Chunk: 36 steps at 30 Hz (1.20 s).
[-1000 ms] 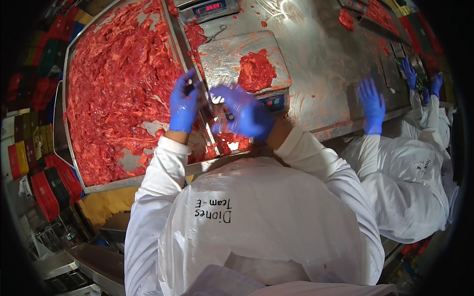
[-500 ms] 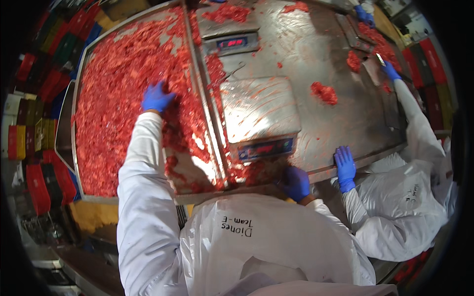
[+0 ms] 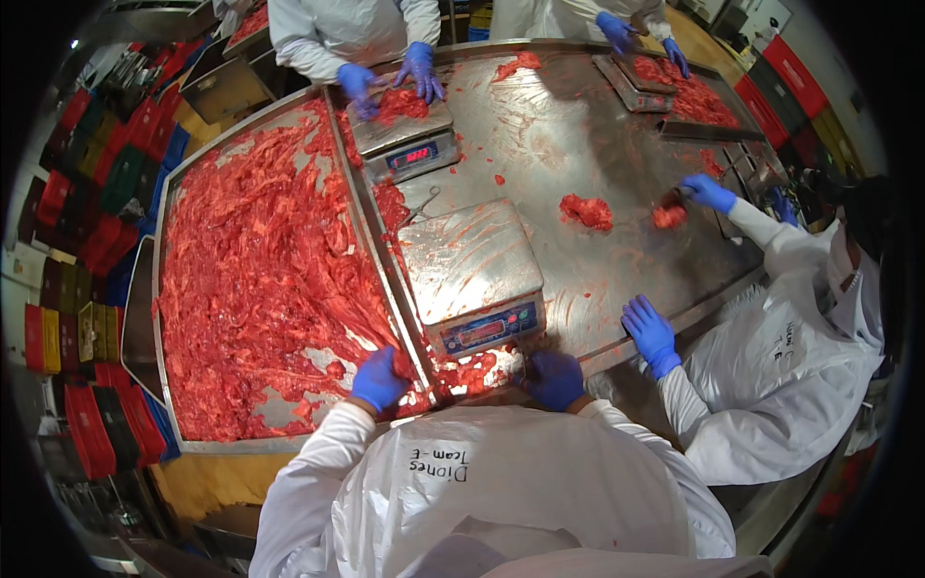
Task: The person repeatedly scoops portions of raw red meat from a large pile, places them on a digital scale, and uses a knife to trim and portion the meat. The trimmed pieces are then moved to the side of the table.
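My left hand [image 3: 379,382], in a blue glove, is closed on red raw meat at the near right corner of a shallow metal tray. Spread meat trimmings [image 3: 260,289] cover most of that tray, and long strips run toward my fingers. Close to the table's front edge, my right hand [image 3: 554,380] is curled, its fingertips hidden in shadow; what it holds I cannot make out. Between and beyond my hands stands a scale [image 3: 472,255] with a bare, smeared metal plate. Small meat scraps [image 3: 472,371] lie in front of it.
A metal divider [image 3: 381,260] separates tray and table. Scissors-like metal handles [image 3: 421,204] lie behind my scale. Co-workers stand across and at right; one has both hands at meat on a second scale [image 3: 409,149]. The right co-worker's hand [image 3: 708,193] is by a meat piece [image 3: 668,215].
My left hand has come back from mid-tray to the near corner, with meat drawn toward it. My right hand stays near the edge. The right co-worker's far hand has moved inward; the view has shifted.
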Each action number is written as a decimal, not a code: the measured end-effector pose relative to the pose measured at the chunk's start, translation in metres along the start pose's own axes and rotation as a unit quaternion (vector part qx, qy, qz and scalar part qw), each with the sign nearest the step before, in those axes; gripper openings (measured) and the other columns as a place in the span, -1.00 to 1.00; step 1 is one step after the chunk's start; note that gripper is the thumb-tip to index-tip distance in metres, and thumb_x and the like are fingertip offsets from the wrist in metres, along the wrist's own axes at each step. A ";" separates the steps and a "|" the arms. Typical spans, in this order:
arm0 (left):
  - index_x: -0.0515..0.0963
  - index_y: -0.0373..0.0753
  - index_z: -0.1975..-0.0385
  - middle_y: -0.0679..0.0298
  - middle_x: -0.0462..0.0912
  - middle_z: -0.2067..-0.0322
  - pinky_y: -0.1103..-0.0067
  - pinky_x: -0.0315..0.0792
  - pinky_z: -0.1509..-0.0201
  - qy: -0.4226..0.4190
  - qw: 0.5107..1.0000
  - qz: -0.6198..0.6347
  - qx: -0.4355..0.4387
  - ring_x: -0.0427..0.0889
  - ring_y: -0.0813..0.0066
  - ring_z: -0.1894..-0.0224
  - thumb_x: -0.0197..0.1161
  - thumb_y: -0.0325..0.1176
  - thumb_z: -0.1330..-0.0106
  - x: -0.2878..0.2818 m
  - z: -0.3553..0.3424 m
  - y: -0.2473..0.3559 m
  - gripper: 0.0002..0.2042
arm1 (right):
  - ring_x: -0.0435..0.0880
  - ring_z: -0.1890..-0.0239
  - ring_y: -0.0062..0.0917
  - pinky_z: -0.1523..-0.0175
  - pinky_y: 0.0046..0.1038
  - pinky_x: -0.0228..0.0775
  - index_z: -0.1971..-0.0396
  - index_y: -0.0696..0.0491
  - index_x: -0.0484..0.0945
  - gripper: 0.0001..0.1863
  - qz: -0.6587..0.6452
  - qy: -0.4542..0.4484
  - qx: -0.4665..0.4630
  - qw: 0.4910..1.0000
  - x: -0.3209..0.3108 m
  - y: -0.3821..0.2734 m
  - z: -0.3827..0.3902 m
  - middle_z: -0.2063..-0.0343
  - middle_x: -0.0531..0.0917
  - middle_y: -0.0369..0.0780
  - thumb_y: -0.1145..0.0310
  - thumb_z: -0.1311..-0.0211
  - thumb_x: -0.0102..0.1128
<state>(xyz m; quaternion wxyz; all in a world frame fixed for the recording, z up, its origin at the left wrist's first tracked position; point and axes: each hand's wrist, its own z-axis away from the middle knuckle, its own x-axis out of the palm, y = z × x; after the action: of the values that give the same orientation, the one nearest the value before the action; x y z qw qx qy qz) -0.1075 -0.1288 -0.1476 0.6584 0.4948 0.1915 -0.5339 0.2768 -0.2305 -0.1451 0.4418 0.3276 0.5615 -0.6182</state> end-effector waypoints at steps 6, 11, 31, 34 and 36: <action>0.60 -0.16 -0.08 -0.07 0.59 -0.08 0.21 0.60 -0.08 0.009 0.998 -0.044 0.050 0.65 -0.09 -0.06 0.37 -0.29 -0.14 -0.042 0.054 0.034 -0.55 | 0.65 0.39 -0.06 0.27 -0.08 0.48 0.47 0.00 0.58 -0.52 -0.087 0.022 0.012 0.996 -0.018 -0.013 -0.001 0.48 0.64 -0.09 -0.15 -0.10 0.44; 0.60 -0.22 0.08 -0.03 0.59 0.04 0.17 0.58 0.00 0.068 0.992 -0.076 0.078 0.65 -0.08 0.04 0.37 -0.34 -0.14 0.004 0.031 0.005 -0.67 | 0.69 0.31 -0.08 0.20 -0.10 0.51 0.39 0.00 0.64 -0.59 -0.065 0.004 0.028 0.997 -0.015 -0.013 -0.001 0.40 0.68 -0.08 -0.06 -0.10 0.46; 0.66 -0.17 -0.09 0.13 0.63 -0.05 0.47 0.61 -0.06 0.205 0.924 0.312 0.081 0.72 0.32 0.02 0.41 -0.38 -0.23 -0.133 -0.062 0.095 -0.61 | 0.72 0.27 -0.37 0.12 -0.33 0.56 0.09 0.06 0.63 -0.68 -0.316 0.085 0.062 0.943 0.013 0.020 0.012 0.29 0.72 -0.20 0.21 -0.26 0.41; 0.68 -0.25 -0.06 0.22 0.74 0.06 0.52 0.55 -0.11 0.216 0.949 0.231 -0.018 0.66 0.47 0.04 0.41 -0.43 -0.27 -0.112 -0.078 -0.022 -0.66 | 0.67 0.25 -0.64 0.08 -0.48 0.57 0.08 0.15 0.60 -0.72 -0.522 0.150 0.112 0.832 0.000 0.026 0.004 0.24 0.74 -0.25 0.21 -0.47 0.27; 0.69 -0.25 -0.04 0.22 0.73 0.06 0.50 0.54 -0.12 0.219 0.933 0.286 0.012 0.66 0.46 0.02 0.41 -0.43 -0.26 -0.107 -0.073 0.004 -0.67 | 0.67 0.30 -0.62 0.08 -0.49 0.58 0.06 0.16 0.61 -0.70 -0.481 0.126 0.166 0.851 -0.016 0.042 -0.010 0.23 0.74 -0.25 0.21 -0.47 0.25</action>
<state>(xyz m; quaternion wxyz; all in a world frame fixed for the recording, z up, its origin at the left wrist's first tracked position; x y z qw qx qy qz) -0.1217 -0.0113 -0.0943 0.7191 0.6409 0.1752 -0.2036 0.3208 -0.2169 -0.1493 -0.0467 0.1600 0.5890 -0.7908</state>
